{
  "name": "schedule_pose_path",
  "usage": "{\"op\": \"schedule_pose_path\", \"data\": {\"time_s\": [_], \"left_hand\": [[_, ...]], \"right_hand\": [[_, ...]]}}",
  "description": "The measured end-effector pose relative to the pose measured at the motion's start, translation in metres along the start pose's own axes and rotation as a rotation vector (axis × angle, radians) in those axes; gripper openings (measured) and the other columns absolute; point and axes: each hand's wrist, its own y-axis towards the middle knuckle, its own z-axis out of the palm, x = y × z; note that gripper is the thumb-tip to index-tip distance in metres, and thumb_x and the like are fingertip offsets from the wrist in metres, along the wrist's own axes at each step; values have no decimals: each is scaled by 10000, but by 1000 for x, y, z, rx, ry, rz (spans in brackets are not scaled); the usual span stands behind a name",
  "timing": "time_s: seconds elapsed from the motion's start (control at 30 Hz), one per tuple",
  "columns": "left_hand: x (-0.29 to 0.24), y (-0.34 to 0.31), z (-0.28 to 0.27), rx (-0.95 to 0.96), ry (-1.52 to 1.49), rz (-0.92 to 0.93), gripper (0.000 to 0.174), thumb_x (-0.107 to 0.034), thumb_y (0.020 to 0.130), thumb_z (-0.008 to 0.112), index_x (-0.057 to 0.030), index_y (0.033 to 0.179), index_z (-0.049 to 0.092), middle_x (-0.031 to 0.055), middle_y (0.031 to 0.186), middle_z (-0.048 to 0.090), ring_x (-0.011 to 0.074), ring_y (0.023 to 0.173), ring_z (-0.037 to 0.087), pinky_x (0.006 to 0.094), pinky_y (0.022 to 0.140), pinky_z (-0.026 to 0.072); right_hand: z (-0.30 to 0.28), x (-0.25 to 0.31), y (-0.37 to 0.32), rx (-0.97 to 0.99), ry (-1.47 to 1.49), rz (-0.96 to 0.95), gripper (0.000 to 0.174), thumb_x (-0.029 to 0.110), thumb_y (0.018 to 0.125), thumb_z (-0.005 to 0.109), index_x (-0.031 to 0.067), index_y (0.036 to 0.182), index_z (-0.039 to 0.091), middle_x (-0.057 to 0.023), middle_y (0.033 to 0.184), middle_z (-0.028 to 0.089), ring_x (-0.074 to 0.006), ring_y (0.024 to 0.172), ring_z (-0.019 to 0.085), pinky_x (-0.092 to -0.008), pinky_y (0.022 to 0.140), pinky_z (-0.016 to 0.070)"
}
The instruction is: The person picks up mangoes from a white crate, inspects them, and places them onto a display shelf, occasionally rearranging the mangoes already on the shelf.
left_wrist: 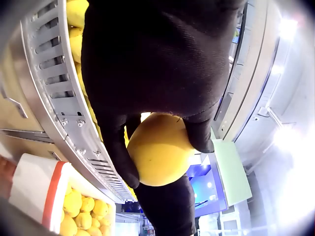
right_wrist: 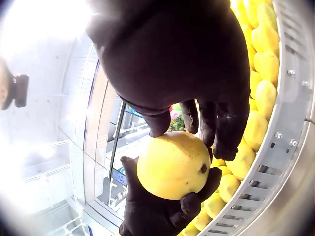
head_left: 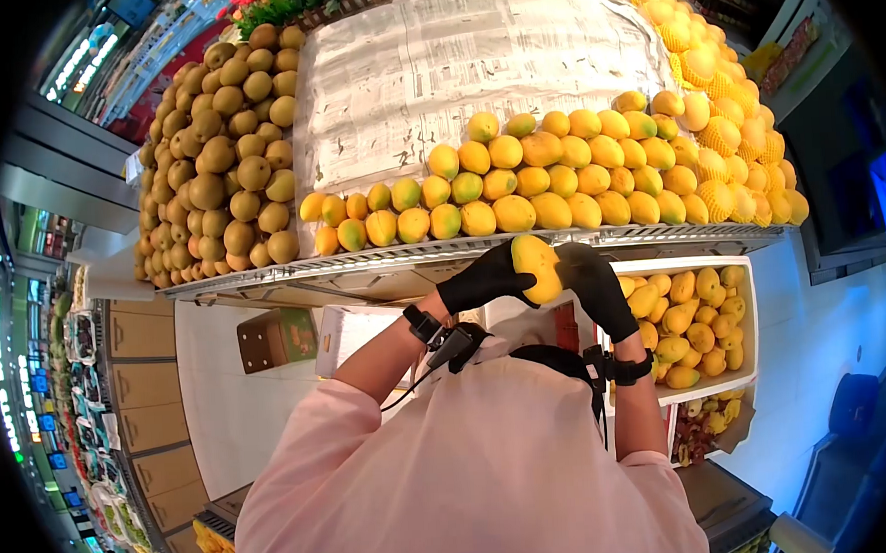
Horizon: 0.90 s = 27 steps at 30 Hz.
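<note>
Just in front of the display's metal edge, both black-gloved hands hold one yellow mango (head_left: 536,268). My left hand (head_left: 485,277) grips it from the left, thumb and fingers on opposite sides in the left wrist view. From the other side my right hand (head_left: 596,286) has its thumb and fingertips against the fruit. In the right wrist view the mango (right_wrist: 172,164) shows a dark spot on its skin, with the left hand (right_wrist: 152,211) cupped beneath it. Rows of mangoes (head_left: 513,213) lie on the display right beyond the hands.
Brown round fruit (head_left: 218,155) is heaped at the display's left; net-wrapped yellow fruit (head_left: 721,134) at its right. Newsprint sheets (head_left: 452,66) cover the middle. A slotted metal rail (head_left: 382,264) edges the front. Below right stands a white box (head_left: 751,310) of mangoes; a brown carton (head_left: 266,341) is lower left.
</note>
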Motion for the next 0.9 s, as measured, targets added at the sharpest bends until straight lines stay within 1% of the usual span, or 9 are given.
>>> {"op": "schedule_pose_path", "data": {"time_s": [0.17, 0.23, 0.3, 0.4, 0.43, 0.5, 0.6, 0.7, 0.9], "left_hand": [[-1, -4, -43, -81, 155, 118, 668, -270, 869, 695, -44, 1400, 359, 88, 1322, 491, 186, 1205, 501, 350, 931, 504], [-20, -12, -62, -154, 149, 70, 693, -269, 897, 662, -33, 1436, 297, 90, 1341, 473, 184, 1222, 487, 338, 963, 483], [-36, -19, -83, -219, -96, 48, 673, -249, 910, 645, -37, 1441, 290, 86, 1339, 473, 183, 1209, 496, 329, 964, 481], [-65, -28, -124, -301, 27, 59, 664, -239, 912, 651, -45, 1439, 296, 81, 1324, 474, 180, 1193, 505, 324, 954, 487], [-77, -29, -135, -301, 125, 125, 626, -216, 923, 625, -88, 1443, 302, 91, 1304, 475, 211, 1206, 503, 384, 945, 514], [-101, -35, -155, -376, 121, 74, 627, -186, 899, 653, -83, 1422, 324, 96, 1289, 482, 212, 1192, 510, 387, 939, 516], [-106, -30, -204, -464, 340, 162, 655, -154, 826, 736, -84, 1366, 372, 71, 1225, 510, 176, 1144, 520, 327, 934, 501], [-110, -27, -227, -436, 170, 74, 649, -140, 821, 739, -99, 1358, 378, 72, 1242, 498, 179, 1157, 513, 331, 937, 510], [-97, -3, -263, -334, 393, -8, 653, -134, 830, 729, -89, 1370, 364, 68, 1248, 485, 191, 1164, 508, 370, 929, 525]], "right_hand": [[2, -7, 15, 69, 178, 101, 330, 205, 892, 661, 5, 1142, 581, -62, 865, 639, -127, 743, 600, -265, 687, 494], [3, -4, 18, 71, 172, 123, 320, 198, 900, 651, 2, 1141, 579, -61, 856, 638, -124, 733, 598, -265, 679, 494], [3, 3, 21, 73, 110, 151, 307, 192, 908, 640, -2, 1138, 577, -61, 857, 639, -124, 737, 599, -265, 681, 497], [4, 8, 25, 20, 81, 165, 308, 190, 913, 631, -8, 1142, 570, -63, 859, 643, -127, 744, 602, -269, 686, 502], [4, 8, 26, -4, 74, 178, 311, 191, 914, 630, -9, 1145, 569, -63, 859, 643, -127, 746, 603, -270, 687, 503], [3, 2, 30, -9, 109, 198, 326, 187, 912, 632, -17, 1157, 562, -79, 893, 652, -137, 770, 615, -274, 704, 511], [5, 0, 32, -36, 119, 213, 322, 181, 912, 630, -25, 1151, 565, -91, 923, 657, -141, 785, 621, -275, 715, 516], [8, 2, 33, -46, 86, 230, 305, 174, 913, 627, -31, 1132, 575, -92, 936, 659, -141, 791, 622, -274, 717, 518], [9, -8, 32, -102, 116, 223, 277, 172, 910, 631, -34, 1092, 594, -79, 920, 657, -136, 782, 617, -276, 713, 514]]}}
